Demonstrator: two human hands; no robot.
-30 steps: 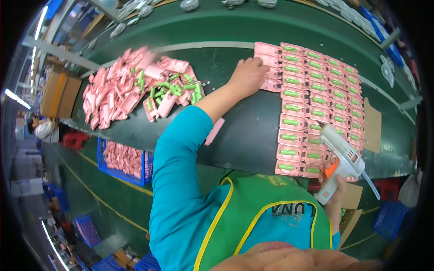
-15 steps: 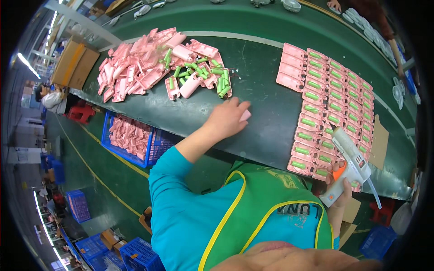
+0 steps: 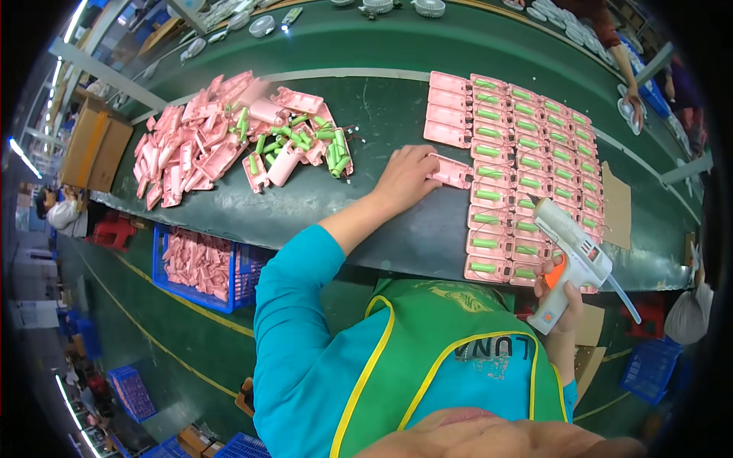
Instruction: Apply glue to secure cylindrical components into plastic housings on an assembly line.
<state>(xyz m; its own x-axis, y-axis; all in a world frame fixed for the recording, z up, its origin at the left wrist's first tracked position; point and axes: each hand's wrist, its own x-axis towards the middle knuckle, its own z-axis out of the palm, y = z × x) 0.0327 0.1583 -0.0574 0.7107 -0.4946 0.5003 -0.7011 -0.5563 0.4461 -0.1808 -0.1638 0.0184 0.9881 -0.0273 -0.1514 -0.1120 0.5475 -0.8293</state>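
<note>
- Pink plastic housing shell (image 3: 452, 171) lies flat on the green tabletop (image 3: 382, 114), just left of the laid-out grid, its long axis running left to right.
- Left hand (image 3: 405, 177) rests palm down with its fingertips on the left end of that shell, fingers curled lightly over it rather than spread; whether it pinches the shell or only presses it I cannot tell.
- Right hand (image 3: 561, 294) is wrapped tight around the grip of a white glue gun (image 3: 574, 256) with an orange trigger, nozzle aimed far-left toward the near rows of the grid.
- Left hand is the one on the shell; the right hand and gun sit to its near right, well apart, with several rows between.
- Grid of pink shells (image 3: 527, 168) fills the right side of the tabletop, most holding a green cylindrical cell; the far-left column looks unfilled.
- Loose pile of pink shells and green cells (image 3: 237, 145) lies to the far left of the left hand.
- Blue crate (image 3: 200, 263) below the near edge of the tabletop holds more pink shells.
</note>
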